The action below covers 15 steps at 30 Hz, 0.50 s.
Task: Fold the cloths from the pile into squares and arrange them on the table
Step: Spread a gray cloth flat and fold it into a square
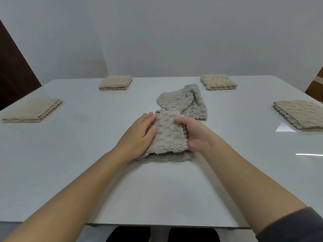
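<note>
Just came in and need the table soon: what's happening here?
A person is folding a grey cloth at the middle of the table: the left hand presses it flat, the right hand grips its right edge. One crumpled cloth waits just behind it. Four beige squares lie folded: far left, far right, left side, right side.

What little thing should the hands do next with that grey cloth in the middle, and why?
Probably draw the top layer toward the near edge and smooth it flat. The left hand presses the grey cloth while the right hand pinches its right edge, and the lower layer sticks out past the upper one along the near side, so the fold is not yet square.
</note>
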### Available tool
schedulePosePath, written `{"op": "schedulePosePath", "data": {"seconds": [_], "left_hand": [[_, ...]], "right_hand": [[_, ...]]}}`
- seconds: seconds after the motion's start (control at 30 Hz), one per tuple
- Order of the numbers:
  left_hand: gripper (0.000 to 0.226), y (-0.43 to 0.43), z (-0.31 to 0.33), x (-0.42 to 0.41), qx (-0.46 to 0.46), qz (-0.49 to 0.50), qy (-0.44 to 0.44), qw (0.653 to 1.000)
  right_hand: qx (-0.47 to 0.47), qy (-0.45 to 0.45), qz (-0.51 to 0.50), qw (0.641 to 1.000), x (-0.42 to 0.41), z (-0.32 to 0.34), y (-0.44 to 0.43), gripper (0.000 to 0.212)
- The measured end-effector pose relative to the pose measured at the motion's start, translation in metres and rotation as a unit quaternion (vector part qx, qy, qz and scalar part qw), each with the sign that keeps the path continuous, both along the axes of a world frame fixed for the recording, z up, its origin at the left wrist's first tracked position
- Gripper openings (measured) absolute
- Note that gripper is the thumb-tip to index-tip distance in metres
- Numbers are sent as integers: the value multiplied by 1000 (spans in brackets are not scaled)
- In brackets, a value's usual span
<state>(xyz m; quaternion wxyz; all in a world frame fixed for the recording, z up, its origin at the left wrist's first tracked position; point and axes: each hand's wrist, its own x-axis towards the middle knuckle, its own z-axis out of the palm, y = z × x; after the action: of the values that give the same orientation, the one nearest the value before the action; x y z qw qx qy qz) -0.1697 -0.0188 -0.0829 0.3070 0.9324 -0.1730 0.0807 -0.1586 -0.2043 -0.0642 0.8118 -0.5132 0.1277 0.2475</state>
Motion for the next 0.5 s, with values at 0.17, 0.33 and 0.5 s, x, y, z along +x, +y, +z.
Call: {"op": "schedulePosePath", "data": {"seconds": [0.17, 0.33, 0.5], "left_hand": [[56, -12, -7, -2, 101, -28, 53, 993], [57, -20, -7, 0, 149, -22, 52, 987], [57, -25, -5, 3, 204, -30, 57, 977]], "right_hand": [[-95, -43, 4, 995, 3, 2, -11, 28], [-262, -141, -19, 955, 11, 3, -15, 33], [-379, -213, -59, 899, 13, -6, -18, 19]]}}
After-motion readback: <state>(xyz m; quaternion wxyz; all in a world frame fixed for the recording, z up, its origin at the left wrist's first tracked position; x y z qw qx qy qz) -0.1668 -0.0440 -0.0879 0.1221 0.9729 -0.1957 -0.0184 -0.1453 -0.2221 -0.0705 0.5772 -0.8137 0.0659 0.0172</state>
